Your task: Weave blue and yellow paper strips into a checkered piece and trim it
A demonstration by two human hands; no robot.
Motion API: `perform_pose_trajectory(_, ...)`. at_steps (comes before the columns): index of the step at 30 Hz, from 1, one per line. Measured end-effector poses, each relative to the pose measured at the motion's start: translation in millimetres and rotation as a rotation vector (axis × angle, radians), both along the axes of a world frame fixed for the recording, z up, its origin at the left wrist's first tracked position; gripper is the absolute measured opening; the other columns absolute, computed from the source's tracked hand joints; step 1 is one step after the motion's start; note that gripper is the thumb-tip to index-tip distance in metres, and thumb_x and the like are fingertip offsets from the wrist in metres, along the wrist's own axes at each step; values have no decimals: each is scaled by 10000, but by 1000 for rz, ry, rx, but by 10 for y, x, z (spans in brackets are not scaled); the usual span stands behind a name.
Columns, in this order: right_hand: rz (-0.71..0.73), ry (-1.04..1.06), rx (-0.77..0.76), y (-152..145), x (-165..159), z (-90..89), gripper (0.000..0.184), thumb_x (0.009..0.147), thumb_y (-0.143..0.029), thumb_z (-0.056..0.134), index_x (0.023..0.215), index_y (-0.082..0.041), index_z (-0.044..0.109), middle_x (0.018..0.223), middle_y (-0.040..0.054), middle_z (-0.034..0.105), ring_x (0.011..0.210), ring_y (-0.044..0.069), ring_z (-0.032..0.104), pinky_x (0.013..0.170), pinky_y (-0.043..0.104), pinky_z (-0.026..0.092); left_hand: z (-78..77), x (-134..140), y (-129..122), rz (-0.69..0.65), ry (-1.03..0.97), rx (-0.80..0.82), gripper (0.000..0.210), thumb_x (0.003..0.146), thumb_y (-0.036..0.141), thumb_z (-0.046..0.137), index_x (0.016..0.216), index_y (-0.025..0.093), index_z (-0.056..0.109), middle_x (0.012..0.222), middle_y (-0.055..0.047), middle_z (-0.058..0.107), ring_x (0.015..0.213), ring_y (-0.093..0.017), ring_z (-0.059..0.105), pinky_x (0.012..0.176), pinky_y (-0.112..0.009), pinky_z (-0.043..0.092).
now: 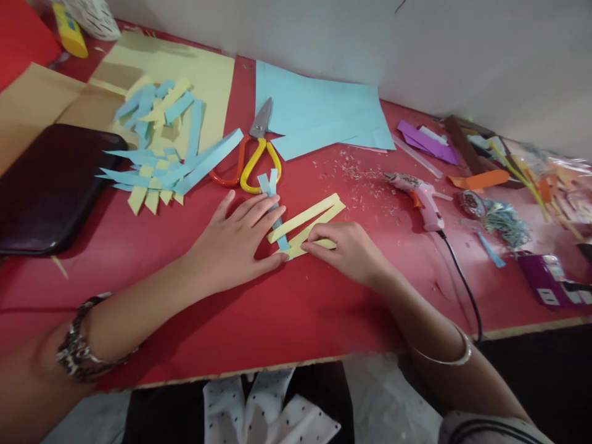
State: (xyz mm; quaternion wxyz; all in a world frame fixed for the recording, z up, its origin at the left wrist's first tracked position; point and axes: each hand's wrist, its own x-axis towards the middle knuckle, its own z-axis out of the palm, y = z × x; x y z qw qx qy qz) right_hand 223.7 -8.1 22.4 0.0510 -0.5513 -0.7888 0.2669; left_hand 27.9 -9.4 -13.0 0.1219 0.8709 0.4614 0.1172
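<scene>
My left hand [231, 243] lies flat with fingers spread, its fingertips resting on a blue paper strip [272, 213]. Just right of it, my right hand [349, 250] pinches a yellow paper strip [327, 243] between thumb and fingers. Folded yellow strips [308, 217] form a narrow V beside the blue one and cross its lower end. Behind my left hand lie scissors [259, 151] with a red and a yellow handle. To the left sits a woven piece of blue and yellow strips [155, 176], under a loose pile of cut strips [169, 105].
Blue sheets [319, 105] and a yellow sheet [208, 80] lie at the back. A pink glue gun [423, 200] with a black cord rests at right, near paper scraps and a purple box [548, 280]. A dark tablet-like object [55, 185] lies at left.
</scene>
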Motion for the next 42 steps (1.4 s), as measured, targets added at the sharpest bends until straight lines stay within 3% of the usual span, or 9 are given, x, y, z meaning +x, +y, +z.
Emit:
perform_pose_trajectory(6, 38, -43, 63, 39, 97, 3, 216, 784, -316, 563, 628, -166, 555, 596, -20, 576, 549, 83, 470, 539, 203, 283, 14, 25, -12, 25, 19, -41, 641, 800, 518, 391, 1327, 154, 374, 1432, -90, 319, 1316, -272, 263, 1081, -511, 139)
perform_pose_trajectory(12, 47, -24, 119, 90, 226, -7, 209, 786, -307, 560, 628, -170, 564, 593, -23, 573, 558, 81, 474, 550, 202, 289, 17, 28, -16, 25, 13, -42, 654, 779, 520, 411, 1330, 170, 369, 1431, -86, 323, 1319, -273, 257, 1084, -505, 120)
perform_pose_trajectory(21, 138, -17, 140, 41, 144, 17, 219, 778, -333, 542, 644, -160, 550, 549, -29, 521, 518, 72, 428, 534, 199, 279, -11, 35, -24, 23, -19, 46, 477, 897, 376, 261, 1309, 182, 404, 1380, -96, 407, 1292, -253, 320, 1063, -515, 181)
perform_pose_trajectory(28, 129, 6, 109, -100, -106, -20, 208, 817, -304, 494, 718, -162, 610, 606, -9, 599, 535, 82, 453, 577, 211, 294, -23, 34, -27, 2, 2, 86, 481, 894, 359, 276, 1312, 152, 395, 1380, -123, 400, 1287, -270, 323, 1059, -526, 185)
perform_pose_trajectory(33, 65, 68, 102, -67, -97, -90, 206, 823, -275, 496, 685, -170, 607, 670, -9, 648, 592, 88, 516, 606, 202, 315, -36, 31, -27, 1, -5, 87, 487, 890, 360, 279, 1311, 143, 395, 1378, -129, 401, 1285, -278, 325, 1058, -542, 178)
perform_pose_trajectory(42, 79, 135, 119, -30, -98, -100, 166, 809, -262, 527, 687, -173, 597, 668, -36, 655, 574, 73, 536, 660, 207, 321, -33, 31, -24, -4, 19, 81, 506, 897, 366, 264, 1313, 107, 391, 1391, -127, 383, 1298, -274, 300, 1061, -538, 176)
